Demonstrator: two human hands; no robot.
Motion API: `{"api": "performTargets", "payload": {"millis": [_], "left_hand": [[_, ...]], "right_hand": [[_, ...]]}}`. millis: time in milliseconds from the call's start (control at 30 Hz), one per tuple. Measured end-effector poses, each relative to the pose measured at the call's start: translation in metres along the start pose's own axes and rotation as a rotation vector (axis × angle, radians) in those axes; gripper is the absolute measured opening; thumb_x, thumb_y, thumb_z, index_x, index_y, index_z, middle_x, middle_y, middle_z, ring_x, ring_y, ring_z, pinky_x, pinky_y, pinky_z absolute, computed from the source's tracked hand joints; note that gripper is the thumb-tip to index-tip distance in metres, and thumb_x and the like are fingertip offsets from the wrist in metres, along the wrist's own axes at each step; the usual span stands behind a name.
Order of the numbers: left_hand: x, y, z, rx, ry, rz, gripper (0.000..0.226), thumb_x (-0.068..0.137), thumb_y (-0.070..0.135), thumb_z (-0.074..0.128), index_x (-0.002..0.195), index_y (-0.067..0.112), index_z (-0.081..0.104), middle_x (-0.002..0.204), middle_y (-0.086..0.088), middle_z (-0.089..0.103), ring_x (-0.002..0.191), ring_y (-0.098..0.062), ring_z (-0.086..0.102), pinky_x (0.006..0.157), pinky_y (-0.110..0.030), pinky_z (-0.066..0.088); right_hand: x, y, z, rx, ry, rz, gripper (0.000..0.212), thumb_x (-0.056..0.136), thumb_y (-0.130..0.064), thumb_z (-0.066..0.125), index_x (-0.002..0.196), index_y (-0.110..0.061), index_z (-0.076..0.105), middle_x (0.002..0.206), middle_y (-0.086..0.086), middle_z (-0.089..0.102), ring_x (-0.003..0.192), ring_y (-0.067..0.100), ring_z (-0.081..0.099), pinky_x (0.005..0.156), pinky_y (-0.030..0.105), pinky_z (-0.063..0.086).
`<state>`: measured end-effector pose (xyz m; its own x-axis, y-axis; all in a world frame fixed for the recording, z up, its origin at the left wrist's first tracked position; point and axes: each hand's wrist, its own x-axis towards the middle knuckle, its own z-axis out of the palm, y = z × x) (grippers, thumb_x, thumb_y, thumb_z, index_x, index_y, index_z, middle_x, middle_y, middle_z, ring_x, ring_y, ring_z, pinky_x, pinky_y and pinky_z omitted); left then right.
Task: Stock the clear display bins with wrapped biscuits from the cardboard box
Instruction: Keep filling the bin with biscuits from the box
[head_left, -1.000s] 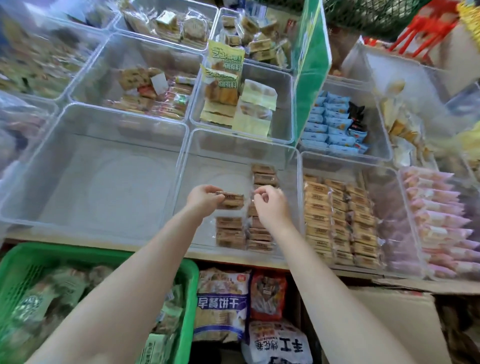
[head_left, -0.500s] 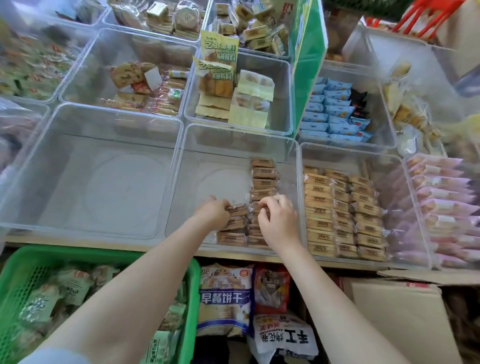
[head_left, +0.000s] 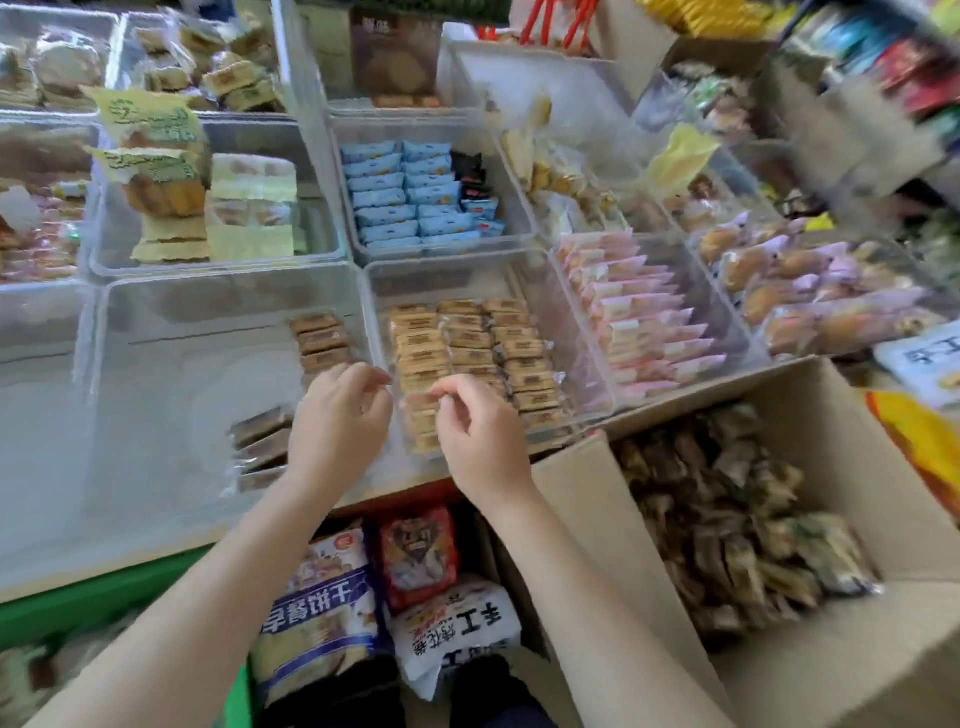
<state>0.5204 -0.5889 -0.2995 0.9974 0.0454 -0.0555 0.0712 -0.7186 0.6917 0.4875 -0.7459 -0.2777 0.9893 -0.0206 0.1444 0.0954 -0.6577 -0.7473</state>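
— Head view: where are my grips?
— My left hand (head_left: 337, 415) and right hand (head_left: 480, 431) hover loosely curled, holding nothing, over the clear bin (head_left: 156, 415)'s near right corner
— Biscuits?
— Wrapped biscuits (head_left: 727, 525) fill the cardboard box (head_left: 831, 649), near right

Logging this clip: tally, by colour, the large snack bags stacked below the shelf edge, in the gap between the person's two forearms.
Blue-and-white bag: 1
Red bag: 1
White bag: 1
Total: 3
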Motion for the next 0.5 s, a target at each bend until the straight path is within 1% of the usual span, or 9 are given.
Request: {"api": "performTargets", "payload": {"millis": [67,100,167,200,233,300,367,433,500], "left_hand": [[-0.017,0.052,0.026,-0.076,-0.053,0.084,0.019,0.096,0.022,0.057,0.109,0.018,0.071,0.106,-0.001,0.067,0.102,-0.023,0.059,0.086,-0.035,0.045],[-0.026,0.077,0.042,-0.098,-0.097,0.129,0.019,0.097,0.022,0.057,0.109,0.018,0.071,0.107,-0.001,0.067,0.103,-0.023,0.059,0.086,-0.035,0.045],[-0.042,0.119,0.076,-0.111,-0.181,0.208,0.025,0.098,0.025,0.057,0.119,0.016,0.068,0.12,-0.003,0.064,0.115,-0.024,0.055,0.093,-0.035,0.043],[-0.049,0.138,0.093,-0.104,-0.215,0.237,0.03,0.098,0.027,0.056,0.126,0.016,0.064,0.127,-0.003,0.06,0.123,-0.024,0.05,0.098,-0.034,0.04],[-0.055,0.154,0.108,-0.094,-0.237,0.268,0.035,0.099,0.027,0.055,0.132,0.017,0.059,0.133,-0.003,0.055,0.128,-0.024,0.045,0.103,-0.033,0.035],[-0.066,0.18,0.136,-0.053,-0.245,0.339,0.046,0.099,0.028,0.053,0.143,0.019,0.048,0.143,-0.003,0.048,0.136,-0.023,0.036,0.111,-0.034,0.028],[-0.073,0.198,0.159,0.038,-0.25,0.36,0.058,0.099,0.033,0.051,0.153,0.02,0.034,0.153,-0.004,0.039,0.144,-0.024,0.029,0.119,-0.041,0.021],[-0.078,0.202,0.179,0.194,-0.244,0.37,0.066,0.099,0.037,0.048,0.157,0.018,0.024,0.158,-0.005,0.033,0.147,-0.024,0.024,0.121,-0.043,0.015],[-0.081,0.199,0.192,0.338,-0.21,0.398,0.069,0.096,0.036,0.048,0.157,0.017,0.023,0.158,-0.004,0.033,0.147,-0.024,0.024,0.121,-0.044,0.014]], "right_hand": [[-0.011,0.017,-0.046,0.03,0.15,0.067,0.019,0.098,-0.008,0.052,0.109,-0.013,0.067,0.09,-0.01,0.06,0.076,0.003,0.051,0.067,0.01,0.041],[-0.017,0.027,-0.07,0.032,0.234,0.102,0.019,0.097,-0.008,0.052,0.109,-0.013,0.066,0.09,-0.009,0.061,0.078,0.006,0.054,0.069,0.015,0.045],[-0.028,0.056,-0.113,0.01,0.405,0.161,0.017,0.094,-0.008,0.053,0.105,-0.012,0.065,0.091,-0.003,0.064,0.082,0.014,0.058,0.073,0.025,0.047],[-0.034,0.073,-0.133,-0.011,0.454,0.204,0.017,0.093,-0.008,0.053,0.103,-0.012,0.065,0.092,-0.002,0.065,0.083,0.016,0.059,0.075,0.027,0.048],[-0.04,0.091,-0.151,-0.026,0.452,0.272,0.016,0.093,-0.008,0.053,0.103,-0.013,0.064,0.092,-0.002,0.065,0.085,0.017,0.059,0.077,0.029,0.048],[-0.051,0.126,-0.182,-0.029,0.307,0.459,0.014,0.097,-0.013,0.051,0.103,-0.018,0.063,0.094,-0.006,0.064,0.088,0.015,0.06,0.078,0.029,0.049],[-0.062,0.16,-0.202,-0.068,0.112,0.602,0.015,0.101,-0.021,0.049,0.103,-0.021,0.063,0.096,-0.007,0.064,0.091,0.014,0.059,0.077,0.028,0.046],[-0.071,0.193,-0.21,-0.111,-0.055,0.684,0.016,0.102,-0.023,0.049,0.103,-0.019,0.064,0.097,-0.004,0.063,0.094,0.018,0.059,0.077,0.029,0.043],[-0.074,0.219,-0.208,-0.136,-0.178,0.735,0.018,0.101,-0.023,0.051,0.109,-0.015,0.066,0.103,0.001,0.063,0.103,0.025,0.06,0.082,0.028,0.043]]}}
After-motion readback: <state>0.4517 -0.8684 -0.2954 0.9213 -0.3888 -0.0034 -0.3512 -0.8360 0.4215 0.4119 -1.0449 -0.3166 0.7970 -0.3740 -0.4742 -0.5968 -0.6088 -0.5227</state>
